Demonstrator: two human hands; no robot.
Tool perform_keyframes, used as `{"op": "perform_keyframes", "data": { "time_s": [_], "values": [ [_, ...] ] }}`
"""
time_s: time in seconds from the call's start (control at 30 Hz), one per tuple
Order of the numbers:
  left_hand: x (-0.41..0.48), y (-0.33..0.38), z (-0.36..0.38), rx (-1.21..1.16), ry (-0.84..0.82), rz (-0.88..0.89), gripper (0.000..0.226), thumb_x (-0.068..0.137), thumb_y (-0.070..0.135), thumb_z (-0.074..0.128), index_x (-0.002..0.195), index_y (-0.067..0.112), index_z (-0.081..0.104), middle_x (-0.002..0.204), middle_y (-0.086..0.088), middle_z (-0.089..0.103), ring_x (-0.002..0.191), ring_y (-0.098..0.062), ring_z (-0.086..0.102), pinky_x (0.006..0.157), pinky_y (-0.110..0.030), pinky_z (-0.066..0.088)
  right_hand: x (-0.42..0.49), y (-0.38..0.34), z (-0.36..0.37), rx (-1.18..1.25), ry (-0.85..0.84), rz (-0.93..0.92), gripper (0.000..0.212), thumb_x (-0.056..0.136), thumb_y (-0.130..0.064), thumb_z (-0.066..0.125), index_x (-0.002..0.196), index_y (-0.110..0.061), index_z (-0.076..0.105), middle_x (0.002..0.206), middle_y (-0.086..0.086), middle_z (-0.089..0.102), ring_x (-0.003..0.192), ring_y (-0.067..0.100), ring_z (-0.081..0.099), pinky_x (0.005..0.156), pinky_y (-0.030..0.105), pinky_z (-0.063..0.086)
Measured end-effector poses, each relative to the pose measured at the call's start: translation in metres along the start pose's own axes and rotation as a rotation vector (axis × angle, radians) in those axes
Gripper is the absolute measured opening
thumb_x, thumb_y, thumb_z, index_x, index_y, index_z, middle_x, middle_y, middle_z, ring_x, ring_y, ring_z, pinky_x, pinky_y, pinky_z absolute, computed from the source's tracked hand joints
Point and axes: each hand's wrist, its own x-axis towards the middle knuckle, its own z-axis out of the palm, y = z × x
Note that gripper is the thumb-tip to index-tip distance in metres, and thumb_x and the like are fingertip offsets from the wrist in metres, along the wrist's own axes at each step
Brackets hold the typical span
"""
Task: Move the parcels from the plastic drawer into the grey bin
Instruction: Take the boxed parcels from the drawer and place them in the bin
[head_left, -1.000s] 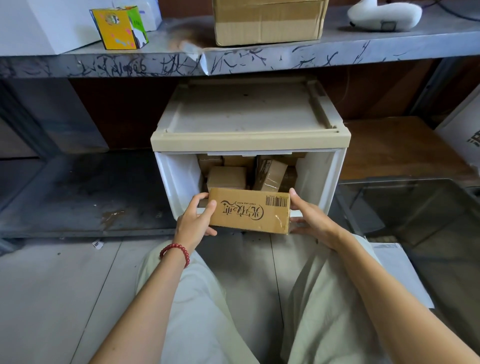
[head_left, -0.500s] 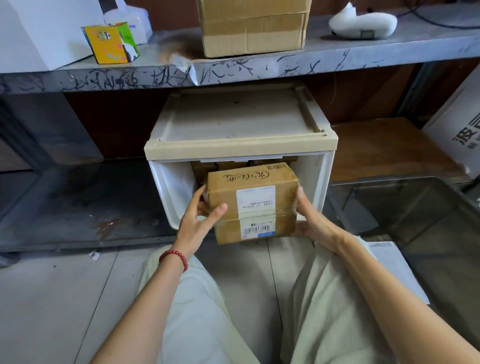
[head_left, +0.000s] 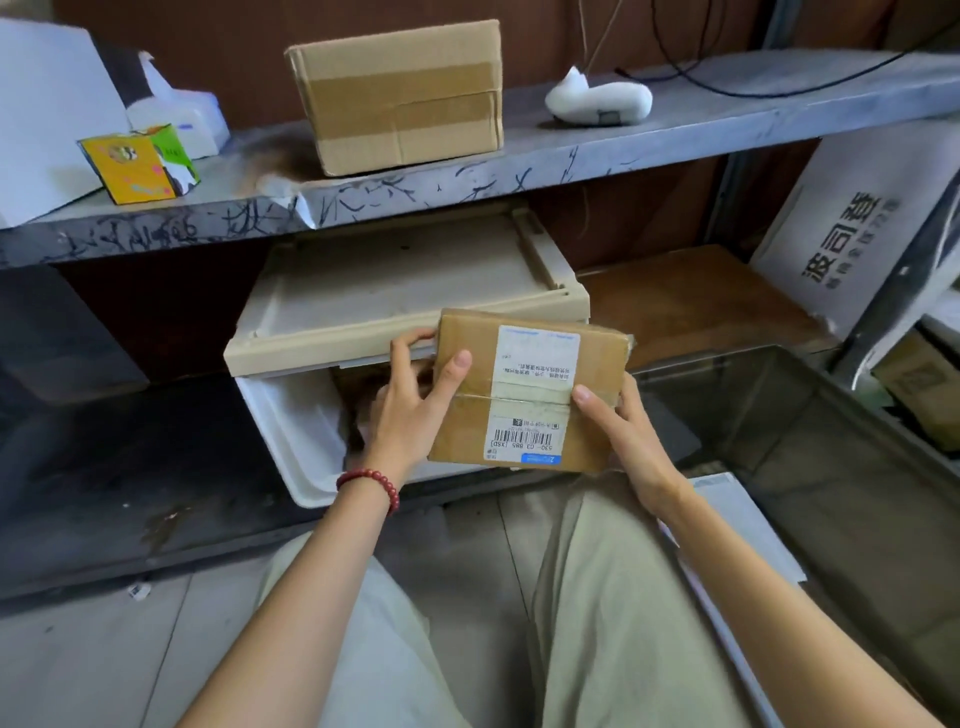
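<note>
Thumbs flat on the label (head_left: 537, 364) face, other fingers wrapped round the edges: left hand (head_left: 410, 410) and right hand (head_left: 623, 441) both grip the parcel (head_left: 467, 431), held in the air in front of the plastic drawer (head_left: 291, 431) mouth (long axis roughly upright). Grey bin (head_left: 831, 415) lies to the right, right hand nearer; likely a rightward carry

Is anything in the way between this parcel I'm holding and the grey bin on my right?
Nothing visible does. The parcel, gripped by the left hand and right hand, is out of the plastic drawer, and the grey bin stands open just to its right with only air between them.
</note>
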Motion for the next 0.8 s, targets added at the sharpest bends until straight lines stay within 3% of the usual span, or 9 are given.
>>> {"op": "perform_keyframes", "data": {
  "time_s": [0.07,0.13,0.3,0.4,0.5,0.6,0.7,0.8],
  "values": [
    [0.007,0.016,0.015,0.041,-0.080,0.053,0.046,0.071,0.079,0.044,0.110,0.056,0.033,0.101,0.016,0.065,0.093,-0.014,0.065,0.080,-0.034,0.050,-0.006,-0.004,-0.015,0.048,0.095,0.007,0.070,0.077,-0.050,0.073,0.136,-0.032,0.039,0.119,-0.009,0.066,0.101,0.006,0.067,0.086,0.032,0.054],
    [0.014,0.029,0.033,0.055,-0.185,0.063,0.050,0.079,0.075,0.048,0.119,0.049,0.034,0.108,0.013,0.058,0.095,-0.013,0.063,0.079,-0.033,0.051,-0.014,-0.008,-0.033,0.042,0.187,0.010,0.063,0.080,-0.048,0.066,0.134,-0.031,0.040,0.115,-0.010,0.066,0.091,0.000,0.069,0.074,0.023,0.053],
    [0.021,0.055,0.100,0.041,-0.314,0.078,0.043,0.088,0.062,0.048,0.125,0.043,0.039,0.115,0.012,0.057,0.103,-0.014,0.060,0.086,-0.036,0.051,-0.036,-0.010,-0.095,0.021,0.328,0.065,0.061,0.077,-0.053,0.060,0.132,-0.035,0.041,0.111,-0.016,0.067,0.092,0.000,0.068,0.070,0.026,0.051],
    [0.013,0.057,0.145,0.029,-0.386,0.070,0.049,0.087,0.066,0.047,0.127,0.039,0.043,0.116,0.012,0.060,0.106,-0.014,0.060,0.092,-0.041,0.051,-0.057,0.002,-0.131,0.022,0.418,0.115,0.061,0.080,-0.054,0.060,0.135,-0.034,0.039,0.116,-0.011,0.066,0.099,0.007,0.066,0.071,0.029,0.052],
    [0.001,0.053,0.186,0.030,-0.486,0.051,0.053,0.084,0.071,0.042,0.127,0.041,0.042,0.119,0.012,0.060,0.108,-0.014,0.059,0.095,-0.042,0.049,-0.078,0.018,-0.163,0.060,0.496,0.165,0.076,0.071,-0.060,0.071,0.134,-0.032,0.040,0.119,-0.005,0.066,0.102,0.015,0.068,0.084,0.042,0.056],
    [-0.010,0.051,0.218,0.111,-0.572,0.037,0.049,0.092,0.062,0.039,0.134,0.038,0.038,0.127,0.008,0.059,0.109,-0.016,0.057,0.092,-0.036,0.047,-0.094,0.028,-0.186,0.093,0.558,0.216,0.091,0.061,-0.062,0.079,0.136,-0.032,0.040,0.119,-0.004,0.067,0.104,0.019,0.068,0.092,0.050,0.054],
    [-0.012,0.048,0.238,0.217,-0.650,0.101,0.046,0.095,0.054,0.042,0.138,0.038,0.035,0.133,0.008,0.056,0.115,-0.018,0.057,0.095,-0.043,0.049,-0.100,0.038,-0.205,0.081,0.651,0.259,0.095,0.059,-0.062,0.081,0.138,-0.033,0.038,0.114,-0.003,0.068,0.100,0.018,0.069,0.090,0.050,0.055],
    [-0.009,0.042,0.252,0.416,-0.693,0.232,0.044,0.096,0.046,0.045,0.138,0.037,0.034,0.135,0.010,0.055,0.121,-0.018,0.054,0.095,-0.042,0.048,-0.102,0.049,-0.217,0.058,0.729,0.330,0.087,0.068,-0.062,0.075,0.140,-0.039,0.033,0.107,-0.005,0.066,0.101,0.020,0.067,0.089,0.053,0.054]
  ]
}}
